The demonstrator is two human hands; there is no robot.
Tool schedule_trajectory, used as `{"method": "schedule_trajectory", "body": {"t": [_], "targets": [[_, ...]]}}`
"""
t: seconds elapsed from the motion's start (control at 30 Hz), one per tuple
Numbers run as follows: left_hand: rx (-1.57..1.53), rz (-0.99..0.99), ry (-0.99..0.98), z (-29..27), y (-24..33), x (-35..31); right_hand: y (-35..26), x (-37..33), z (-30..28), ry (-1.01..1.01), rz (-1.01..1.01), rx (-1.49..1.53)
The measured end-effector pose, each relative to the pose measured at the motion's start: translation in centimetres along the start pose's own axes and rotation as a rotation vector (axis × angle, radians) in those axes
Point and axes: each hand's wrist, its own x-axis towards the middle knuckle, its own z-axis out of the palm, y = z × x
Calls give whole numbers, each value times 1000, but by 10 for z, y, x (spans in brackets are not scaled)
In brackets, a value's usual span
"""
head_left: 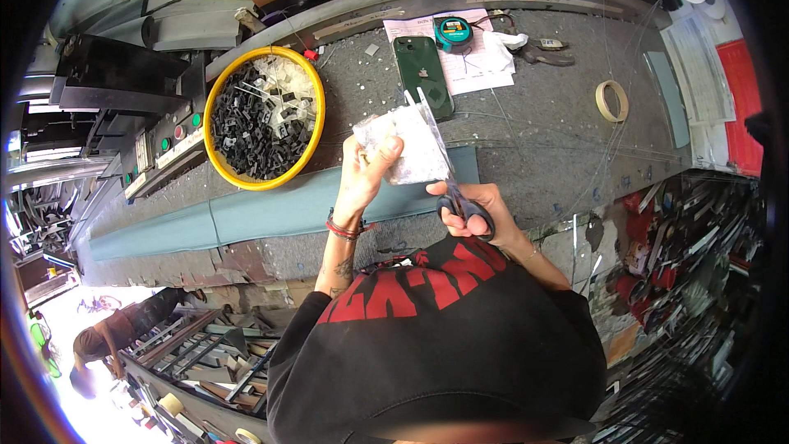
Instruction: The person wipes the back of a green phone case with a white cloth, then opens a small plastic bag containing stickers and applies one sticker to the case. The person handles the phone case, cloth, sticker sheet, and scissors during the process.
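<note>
My left hand (362, 177) grips a clear plastic packet (417, 148) by its left side, thumb on top. Whitish contents show through the plastic, too blurred to name. Black-handled scissors (467, 209) are in my right hand (493, 205), with fingers through the handle loops. Their blades run up along the packet's right edge; whether they are cutting into it I cannot tell. Just beyond the packet lies a dark green phone (424, 76), face down and partly on a printed sheet of paper (485, 78).
A yellow basin (263, 186) of small black and clear plastic pieces stands to the left. Further back are a teal tape measure (454, 34) and pliers (549, 57). A tape roll (611, 101) lies right; a long grey-green strip (164, 222) runs along the near edge. Another person (123, 333) is at lower left.
</note>
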Motion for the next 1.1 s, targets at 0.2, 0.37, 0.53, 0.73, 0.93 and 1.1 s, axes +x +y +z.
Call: {"method": "schedule_trajectory", "body": {"t": [0.2, 0.37, 0.53, 0.73, 0.93, 1.1], "targets": [[82, -70, -32, -12, 1, 1, 10, 9, 3, -9, -51, 104], [71, -28, -85, -18, 3, 7, 11, 5, 0, -25, -20, 76], [153, -177, -242, -13, 0, 3, 10, 17, 3, 134, -251, 123], [295, -249, -289, -12, -16, -12, -57, -3, -57, 383, -622, -409], [100, -70, -136, -29, -14, -2, -111, -16, -166, 1352, -177, -1515], [121, 38, -105, -17, -20, 0, -113, -17, -205, 1457, 6, -1760]]}}
